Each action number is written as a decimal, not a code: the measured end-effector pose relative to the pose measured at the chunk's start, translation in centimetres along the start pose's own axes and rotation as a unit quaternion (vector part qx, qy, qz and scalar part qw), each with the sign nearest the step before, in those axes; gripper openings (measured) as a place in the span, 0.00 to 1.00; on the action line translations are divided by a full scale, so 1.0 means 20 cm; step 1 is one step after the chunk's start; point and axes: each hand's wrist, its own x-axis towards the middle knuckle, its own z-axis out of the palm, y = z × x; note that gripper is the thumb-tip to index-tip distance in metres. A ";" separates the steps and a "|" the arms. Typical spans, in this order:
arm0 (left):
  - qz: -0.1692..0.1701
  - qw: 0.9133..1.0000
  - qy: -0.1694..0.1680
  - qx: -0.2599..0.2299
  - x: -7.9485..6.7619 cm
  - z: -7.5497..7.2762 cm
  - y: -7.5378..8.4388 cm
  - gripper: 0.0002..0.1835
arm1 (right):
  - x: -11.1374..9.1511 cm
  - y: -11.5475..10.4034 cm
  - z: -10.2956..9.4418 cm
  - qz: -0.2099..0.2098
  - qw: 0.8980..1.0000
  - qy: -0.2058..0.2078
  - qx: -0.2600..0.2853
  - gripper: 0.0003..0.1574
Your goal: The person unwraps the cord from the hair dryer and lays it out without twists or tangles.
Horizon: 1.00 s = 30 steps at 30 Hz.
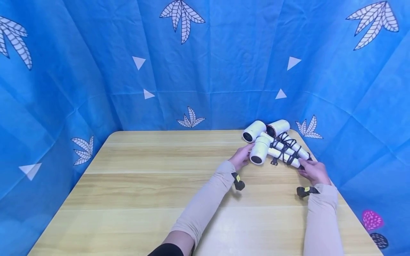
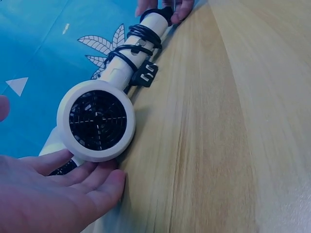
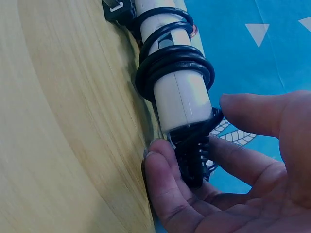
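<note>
A pale wood-grain bench (image 1: 144,185) with a rounded far left corner carries three white hair dryers (image 1: 262,144), crowded at its far right corner, black cords (image 3: 170,54) wound round their handles (image 3: 184,99).

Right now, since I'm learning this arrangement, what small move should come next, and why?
I'd probably nudge the front hair dryer towards the hair dryer behind it: the left hand is at its barrel and the right hand holds its handle end, so both ends could shift together.
</note>
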 end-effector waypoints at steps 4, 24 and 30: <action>-0.008 1.000 0.010 -0.001 -0.02 -0.01 0.00 0.40 | 0.01 0.02 0.00 -0.007 0.999 -0.027 0.020 0.47; 0.025 0.996 0.047 -0.078 -0.06 -0.05 0.03 0.30 | 0.03 0.01 0.09 0.003 0.937 -0.147 0.316 0.16; 0.040 0.992 0.059 -0.104 -0.07 -0.06 0.03 0.28 | 0.03 -0.03 0.14 0.023 0.950 -0.088 0.298 0.19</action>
